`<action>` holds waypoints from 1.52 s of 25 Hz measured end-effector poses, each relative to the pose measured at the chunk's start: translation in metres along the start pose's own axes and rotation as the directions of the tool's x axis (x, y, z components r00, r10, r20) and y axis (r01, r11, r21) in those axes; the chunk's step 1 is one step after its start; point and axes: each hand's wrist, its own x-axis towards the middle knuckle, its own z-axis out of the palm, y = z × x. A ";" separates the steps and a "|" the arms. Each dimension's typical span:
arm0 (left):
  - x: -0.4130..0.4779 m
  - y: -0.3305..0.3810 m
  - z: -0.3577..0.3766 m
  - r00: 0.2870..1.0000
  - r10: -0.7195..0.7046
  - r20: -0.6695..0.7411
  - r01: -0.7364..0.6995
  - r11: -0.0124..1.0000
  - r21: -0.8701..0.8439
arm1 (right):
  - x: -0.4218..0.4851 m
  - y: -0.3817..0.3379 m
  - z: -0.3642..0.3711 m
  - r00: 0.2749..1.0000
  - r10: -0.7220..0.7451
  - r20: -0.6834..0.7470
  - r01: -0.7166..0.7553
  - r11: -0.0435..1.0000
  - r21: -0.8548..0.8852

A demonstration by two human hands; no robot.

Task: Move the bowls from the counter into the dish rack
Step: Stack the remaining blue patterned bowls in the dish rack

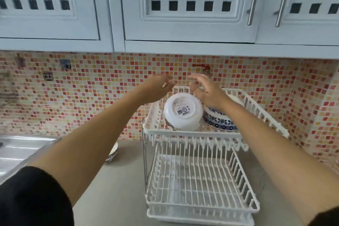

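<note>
A white two-tier dish rack [192, 133] stands on the counter. Its upper tier holds a white bowl [182, 112] lying upside down with its labelled base toward me. Beside it on the right rests a blue-and-white patterned bowl [220, 121], partly hidden by my right wrist. My left hand [156, 88] hovers just above and left of the white bowl, fingers apart, holding nothing. My right hand [206, 91] hovers above the two bowls, fingers spread, also empty. Another patterned bowl [112, 153] sits on the counter left of the rack, mostly hidden behind my left forearm.
The rack's lower tier [200, 185] holds nothing. A steel sink drainboard [22, 150] lies at the left. Wall cabinets [183, 5] hang overhead, above a red mosaic backsplash [91, 88]. A red tap [203, 68] juts from the wall behind my hands.
</note>
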 end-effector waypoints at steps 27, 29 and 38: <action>-0.219 -0.356 0.145 0.627 -0.662 0.411 0.689 0.717 0.104 | 0.050 -0.066 0.432 0.777 0.513 0.366 -0.509 0.853 -0.114; -0.203 -0.381 0.169 0.600 -0.673 0.432 0.707 0.699 0.107 | 0.067 -0.044 0.460 0.750 0.538 0.385 -0.537 0.835 -0.119; -0.164 -0.448 0.273 0.422 -0.734 0.533 0.859 0.511 0.024 | 0.127 0.023 0.563 0.591 0.635 0.498 -0.737 0.676 0.012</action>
